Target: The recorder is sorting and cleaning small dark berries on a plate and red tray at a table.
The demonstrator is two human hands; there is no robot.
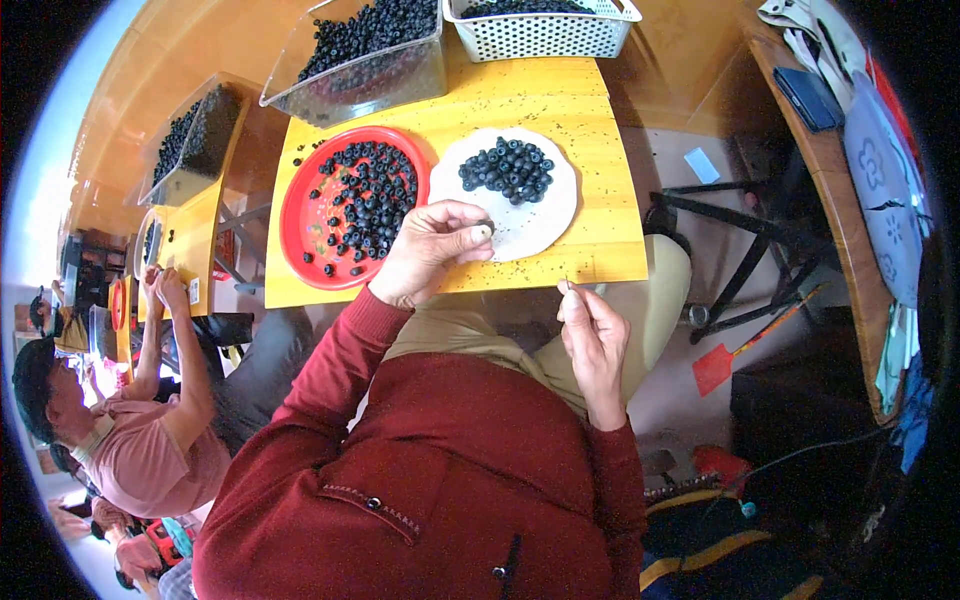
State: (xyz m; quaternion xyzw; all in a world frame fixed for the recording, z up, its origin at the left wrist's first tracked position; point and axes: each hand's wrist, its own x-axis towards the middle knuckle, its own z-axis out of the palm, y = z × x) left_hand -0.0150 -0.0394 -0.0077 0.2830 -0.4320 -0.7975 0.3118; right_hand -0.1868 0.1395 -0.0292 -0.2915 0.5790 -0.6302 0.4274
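Note:
My left hand (437,248) is over the gap between two plates, its thumb and fingers closed on a dark blueberry (486,227). To the left lies a red plate (292,215) with many loose blueberries (375,190) spread over it. On the right a white plate (545,222) carries a smaller cluster of blueberries (510,170) toward its far side. My right hand (597,345) is just off the table's near edge, thumb and forefinger pinched together. Whatever sits at those fingertips is too small to make out.
Small dark crumbs dot the yellow table (610,235). At its far side stand a clear bin (400,85) of blueberries and a white perforated basket (545,38). A person (150,430) works at another table on the left. A red fly swatter (715,368) is low on the right.

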